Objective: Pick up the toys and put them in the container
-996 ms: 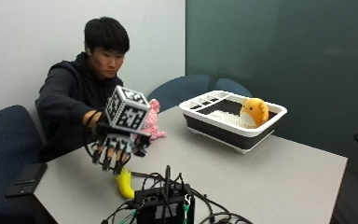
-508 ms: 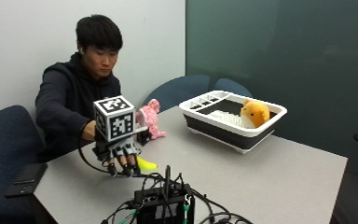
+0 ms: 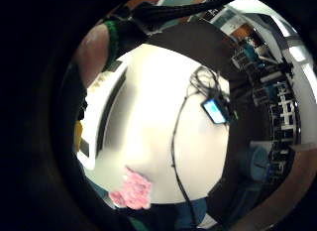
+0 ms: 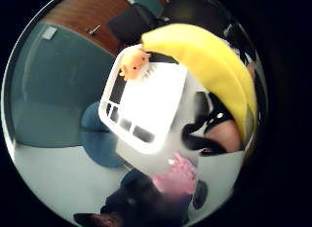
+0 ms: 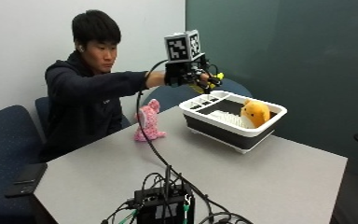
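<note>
My right hand (image 5: 191,74) is raised above the near end of the container (image 5: 233,122), and my fingers (image 4: 204,132) are curled round the banana (image 4: 214,71). From across the desk (image 5: 253,177) only a bit of yellow shows past my glove. The thumb-side palm view shows it best: the banana arcs close across the palm, with the container below it.

The container is a white-rimmed tub with dark sides, standing on the desk toward its far side. Its rim has small slotted compartments at the end nearest me. An orange plush (image 5: 254,113) already sits inside it, upright against the end farthest from me, beside a ribbed white rack.

The pink plush (image 5: 148,122) stands upright on the desk, near the edge on my side, apart from the container. The little-finger palm view catches it too, at the desk's edge, with a black cable running across the white top beside it.

A black box (image 5: 163,205) with a tangle of cables sits at the desk's near end, well apart from the toys. A dark phone (image 5: 25,179) lies on the blue chair (image 5: 2,154) beside me.
</note>
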Demonstrator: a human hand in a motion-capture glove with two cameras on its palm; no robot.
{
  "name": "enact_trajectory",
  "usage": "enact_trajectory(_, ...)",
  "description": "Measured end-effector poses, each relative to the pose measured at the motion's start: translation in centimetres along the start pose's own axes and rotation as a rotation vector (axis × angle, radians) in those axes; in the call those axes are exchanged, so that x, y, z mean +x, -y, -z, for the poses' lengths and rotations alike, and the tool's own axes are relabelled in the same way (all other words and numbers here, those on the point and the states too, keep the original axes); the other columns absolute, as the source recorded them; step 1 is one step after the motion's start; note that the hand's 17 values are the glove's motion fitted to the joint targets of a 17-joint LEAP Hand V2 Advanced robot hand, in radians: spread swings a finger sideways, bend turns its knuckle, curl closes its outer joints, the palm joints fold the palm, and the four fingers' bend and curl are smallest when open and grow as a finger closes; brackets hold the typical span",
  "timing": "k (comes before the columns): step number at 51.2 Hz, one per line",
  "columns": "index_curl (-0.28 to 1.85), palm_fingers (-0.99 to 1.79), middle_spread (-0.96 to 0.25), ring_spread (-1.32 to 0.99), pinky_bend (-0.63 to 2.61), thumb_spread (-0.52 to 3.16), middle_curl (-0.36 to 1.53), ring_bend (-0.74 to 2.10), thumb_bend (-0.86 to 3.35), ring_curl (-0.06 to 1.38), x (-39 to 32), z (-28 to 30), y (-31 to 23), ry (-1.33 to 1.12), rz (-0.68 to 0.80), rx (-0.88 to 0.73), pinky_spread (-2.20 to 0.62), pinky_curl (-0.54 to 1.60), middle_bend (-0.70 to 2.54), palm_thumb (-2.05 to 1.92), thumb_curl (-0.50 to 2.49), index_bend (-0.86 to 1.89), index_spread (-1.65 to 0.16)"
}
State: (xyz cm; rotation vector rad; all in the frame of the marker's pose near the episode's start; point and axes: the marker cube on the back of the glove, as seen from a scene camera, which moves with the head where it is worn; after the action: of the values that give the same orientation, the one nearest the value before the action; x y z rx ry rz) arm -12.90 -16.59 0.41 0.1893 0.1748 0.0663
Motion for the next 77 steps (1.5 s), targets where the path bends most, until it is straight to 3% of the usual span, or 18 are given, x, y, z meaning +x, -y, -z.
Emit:
enact_trajectory(4, 0.67, 0.15, -0.19, -0.15, 0.53, 1.49, 0.49, 0.2, 0.24, 0.17, -2.4, -1.4, 1.3, 0.008, 0.002, -0.067, 0.02, 0.32, 0.47, 0.45, 0.43, 1.21, -0.09)
enact_trajectory(9, 0.58, -0.25, -0.07, -0.08, 0.81, 1.37, 0.4, 0.24, 0.03, 0.2, -3.1, -2.7, 1.8, 0.042, -0.011, -0.121, 0.03, 0.39, 0.15, 0.13, 0.33, 0.78, -0.1)
enact_trajectory(15, 0.48, -0.22, -0.01, -0.04, 0.85, 1.26, 0.33, 0.21, -0.04, 0.2, -1.6, -2.5, 0.5, 0.1, 0.016, -0.115, 0.04, 0.4, 0.08, 0.03, 0.31, 0.54, -0.12)
enact_trajectory(24, 0.41, -0.21, 0.03, -0.01, 0.82, 1.2, 0.27, 0.2, -0.03, 0.22, 0.8, -0.2, -6.9, 0.288, 0.222, -0.155, 0.04, 0.39, 0.1, -0.02, 0.3, 0.31, -0.18)
enact_trajectory(30, 0.39, -0.19, 0.04, 0.0, 0.8, 1.18, 0.25, 0.18, -0.03, 0.23, 0.8, -1.8, -13.6, 0.366, 0.371, -0.339, 0.04, 0.38, 0.11, -0.02, 0.3, 0.21, -0.22)
enact_trajectory(34, 0.37, -0.18, 0.05, 0.01, 0.81, 1.17, 0.24, 0.19, -0.02, 0.23, 1.4, -5.5, -17.5, 0.282, 0.431, -0.506, 0.04, 0.38, 0.12, 0.0, 0.3, 0.13, -0.23)
enact_trajectory(42, 0.29, -0.14, 0.05, 0.04, 0.98, 1.09, 0.21, 0.26, -0.01, 0.26, 1.5, -13.6, -21.9, -0.025, 0.495, -0.642, 0.06, 0.42, 0.08, 0.05, 0.32, 0.08, -0.25)
enact_trajectory(48, 0.31, 0.19, 0.04, 0.04, 1.06, 1.16, 0.18, 0.47, 0.14, 0.3, 0.5, -15.9, -22.7, -0.019, 0.491, -0.476, 0.03, 0.41, 0.11, 0.33, 0.37, 0.21, -0.29)
enact_trajectory(50, 0.31, 0.61, 0.0, -0.02, 0.98, 1.2, 0.22, 0.63, 0.22, 0.32, 0.5, -15.8, -22.2, -0.011, 0.498, -0.407, -0.06, 0.37, 0.27, 0.46, 0.41, 0.25, -0.29)
enact_trajectory(53, 0.3, 0.84, -0.05, -0.11, 0.93, 1.2, 0.25, 0.77, 0.26, 0.34, 0.3, -15.9, -21.6, 0.012, 0.513, -0.357, -0.14, 0.34, 0.36, 0.56, 0.45, 0.19, -0.28)
enact_trajectory(63, 0.38, 1.07, -0.17, -0.25, 0.88, 0.97, 0.34, 0.92, 0.27, 0.44, -0.2, -14.2, -19.1, 0.038, 0.472, -0.316, -0.3, 0.36, 0.51, 0.71, 0.56, 0.2, -0.29)
enact_trajectory(70, 0.44, 1.09, -0.21, -0.28, 0.9, 0.79, 0.4, 0.97, 0.25, 0.48, 2.7, -4.9, -11.2, 0.199, 0.309, -0.132, -0.33, 0.39, 0.58, 0.76, 0.63, 0.22, -0.31)
enact_trajectory(77, 0.51, 1.07, -0.23, -0.3, 0.92, 0.66, 0.44, 0.98, 0.23, 0.49, -1.6, 1.7, -6.5, 0.251, 0.308, 0.053, -0.35, 0.41, 0.62, 0.76, 0.69, 0.26, -0.34)
